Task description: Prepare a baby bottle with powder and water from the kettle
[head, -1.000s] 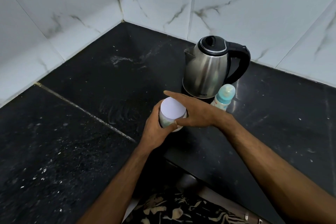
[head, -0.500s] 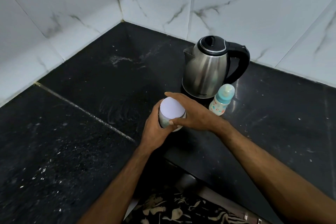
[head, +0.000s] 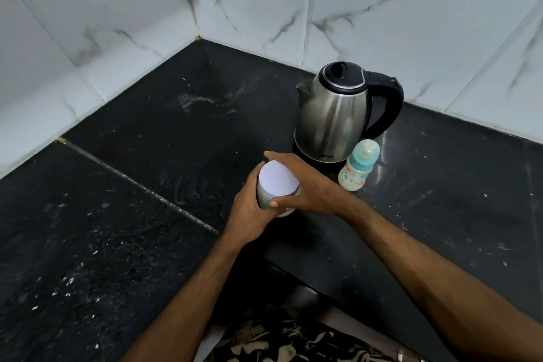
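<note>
Nearest to us we see patterned cloth (head: 293,341) at the bottom edge, and from there our two bare forearms reach up over the black counter (head: 102,244). Our left hand (head: 249,209) wraps round the side of a small tin (head: 277,184), fingers curled about its body, and the tin stands upright with its pale round lid facing up. Our right hand (head: 305,185) comes in from the other side and clasps the tin's top: the forefinger lies along the lid's far rim and the thumb presses the near wall just below it. We cannot tell whether the lid is loosened. Just beyond the right wrist the baby bottle (head: 358,166) stands on the counter, teal cap on, touching neither hand. Behind it, just beside, sits the steel kettle (head: 335,117) on its base, lid down, black handle turned right. Farthest off, white marbled tiles (head: 382,23) meet in the corner.
</note>
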